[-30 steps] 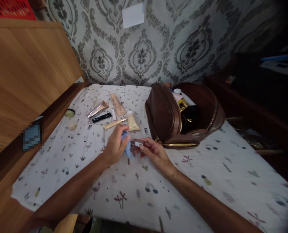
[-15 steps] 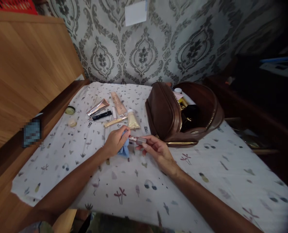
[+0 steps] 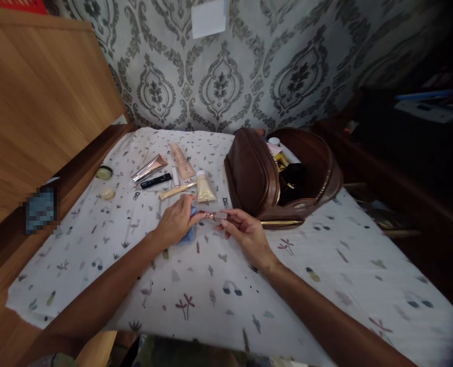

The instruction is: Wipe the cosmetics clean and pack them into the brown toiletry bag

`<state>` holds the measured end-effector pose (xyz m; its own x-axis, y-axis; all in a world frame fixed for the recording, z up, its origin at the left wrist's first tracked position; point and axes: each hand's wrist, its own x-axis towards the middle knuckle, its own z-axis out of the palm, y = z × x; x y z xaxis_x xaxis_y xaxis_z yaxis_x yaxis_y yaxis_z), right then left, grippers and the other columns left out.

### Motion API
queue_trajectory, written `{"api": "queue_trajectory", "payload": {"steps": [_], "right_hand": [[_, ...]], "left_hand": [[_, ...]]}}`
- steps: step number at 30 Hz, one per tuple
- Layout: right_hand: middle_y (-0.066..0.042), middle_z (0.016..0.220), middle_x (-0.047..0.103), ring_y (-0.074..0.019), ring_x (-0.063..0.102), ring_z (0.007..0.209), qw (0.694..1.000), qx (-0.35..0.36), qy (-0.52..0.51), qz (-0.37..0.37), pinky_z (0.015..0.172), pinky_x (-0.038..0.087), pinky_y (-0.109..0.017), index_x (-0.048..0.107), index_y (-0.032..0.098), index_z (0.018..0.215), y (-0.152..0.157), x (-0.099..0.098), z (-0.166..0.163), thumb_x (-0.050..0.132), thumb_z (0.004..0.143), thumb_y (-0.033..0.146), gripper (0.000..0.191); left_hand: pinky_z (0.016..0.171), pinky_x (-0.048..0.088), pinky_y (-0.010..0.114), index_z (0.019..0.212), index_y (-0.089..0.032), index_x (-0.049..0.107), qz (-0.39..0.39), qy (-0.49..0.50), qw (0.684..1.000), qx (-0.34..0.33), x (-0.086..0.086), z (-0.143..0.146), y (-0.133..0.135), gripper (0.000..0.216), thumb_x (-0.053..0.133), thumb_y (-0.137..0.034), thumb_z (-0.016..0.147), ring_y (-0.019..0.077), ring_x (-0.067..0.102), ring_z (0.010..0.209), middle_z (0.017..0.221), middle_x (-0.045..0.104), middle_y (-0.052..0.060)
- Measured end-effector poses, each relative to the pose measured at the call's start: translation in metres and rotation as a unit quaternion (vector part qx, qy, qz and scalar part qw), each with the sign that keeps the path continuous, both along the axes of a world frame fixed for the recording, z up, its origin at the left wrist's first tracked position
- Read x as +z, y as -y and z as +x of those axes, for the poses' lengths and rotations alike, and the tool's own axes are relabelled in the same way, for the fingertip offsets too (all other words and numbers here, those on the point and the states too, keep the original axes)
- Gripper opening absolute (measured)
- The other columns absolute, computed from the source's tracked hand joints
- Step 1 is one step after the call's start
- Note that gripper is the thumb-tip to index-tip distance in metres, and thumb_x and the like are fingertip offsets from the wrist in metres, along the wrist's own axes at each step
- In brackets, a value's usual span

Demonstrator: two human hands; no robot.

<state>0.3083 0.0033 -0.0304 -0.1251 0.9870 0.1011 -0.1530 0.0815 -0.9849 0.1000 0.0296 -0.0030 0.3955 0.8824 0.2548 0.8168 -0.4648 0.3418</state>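
Observation:
My left hand [image 3: 174,221] is closed on a blue cloth [image 3: 188,236], its thumb and fingers at the left end of a small lip gloss tube [image 3: 211,215]. From the other side, my right hand [image 3: 248,235] pinches the tube's greyish cap between thumb and fingers. Both hands are above the cloth-covered table, and the tube lies level between them. Just beyond them are a cream-yellow tube [image 3: 205,189], a slim yellowish tube [image 3: 172,192], a black tube [image 3: 155,181], a shiny silver-pink tube [image 3: 150,168], a beige tube [image 3: 181,162] and a small whitish stick [image 3: 176,177].
To the right, a brown leather bag [image 3: 249,171] stands unzipped with several items inside. A green-lidded jar [image 3: 104,173] and a small pale round item [image 3: 107,192] lie at the left. A wooden panel [image 3: 46,76] rises at the left; patterned wallpaper [image 3: 218,86] is behind.
My left hand has turned so its back faces up more, covering more of the blue cloth. The lip gloss tube stays between both hands. The whole view has shifted slightly.

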Motion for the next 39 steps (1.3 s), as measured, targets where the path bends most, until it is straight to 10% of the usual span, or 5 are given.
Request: {"api": "queue_trajectory", "payload": {"steps": [8,14,21,28,39], "right_hand": [[-0.005,0.088,0.073,-0.0182,0.069,0.074,0.998,-0.029,0.053,0.025,0.057,0.055,-0.027,0.065,0.020,0.104,-0.001,-0.010,0.003,0.073,0.080,0.044,0.035],[-0.003,0.083,0.071,-0.0164,0.065,0.070,0.997,-0.026,0.071,0.031,0.058,0.056,-0.027,0.067,0.021,0.104,0.000,-0.009,0.002,0.073,0.079,0.040,0.032],[-0.003,0.082,0.070,-0.0169,0.066,0.073,0.994,-0.039,0.095,0.044,0.058,0.055,-0.026,0.071,0.021,0.103,0.002,-0.013,0.002,0.074,0.077,0.036,0.030],[-0.001,0.077,0.071,-0.0153,0.067,0.062,0.998,-0.004,0.050,0.026,0.058,0.059,-0.028,0.072,0.022,0.101,0.005,-0.014,-0.001,0.076,0.075,0.031,0.029],[-0.004,0.093,0.077,-0.0204,0.074,0.086,1.000,-0.021,0.010,-0.020,0.086,0.061,-0.038,0.074,0.022,0.098,0.006,-0.008,-0.002,0.086,0.065,0.039,0.038]], "left_hand": [[0.081,0.055,0.043,0.119,-0.016,0.046,0.008,-0.212,0.976,-0.051,0.014,-0.004,0.013,0.034,0.046,-0.044,0.099,0.0315,0.054,0.114,0.126,0.051,0.017],[0.072,0.057,0.037,0.103,-0.016,0.058,0.002,-0.196,0.980,-0.043,0.020,-0.007,0.010,0.021,0.038,-0.013,0.097,0.0247,0.059,0.094,0.106,0.055,0.012],[0.075,0.057,0.031,0.113,-0.020,0.057,0.178,-0.030,0.978,-0.106,0.019,0.011,0.024,0.021,0.042,-0.017,0.099,0.0199,0.063,0.096,0.106,0.057,0.008],[0.062,0.054,0.025,0.113,-0.018,0.060,0.245,-0.076,0.958,-0.129,0.001,0.023,0.032,0.025,0.038,-0.019,0.102,0.0186,0.063,0.090,0.101,0.061,0.008],[0.063,0.058,0.034,0.106,-0.016,0.065,0.089,-0.205,0.974,-0.046,0.005,0.009,0.018,0.024,0.042,-0.016,0.098,0.0254,0.060,0.096,0.104,0.057,0.011]]}}
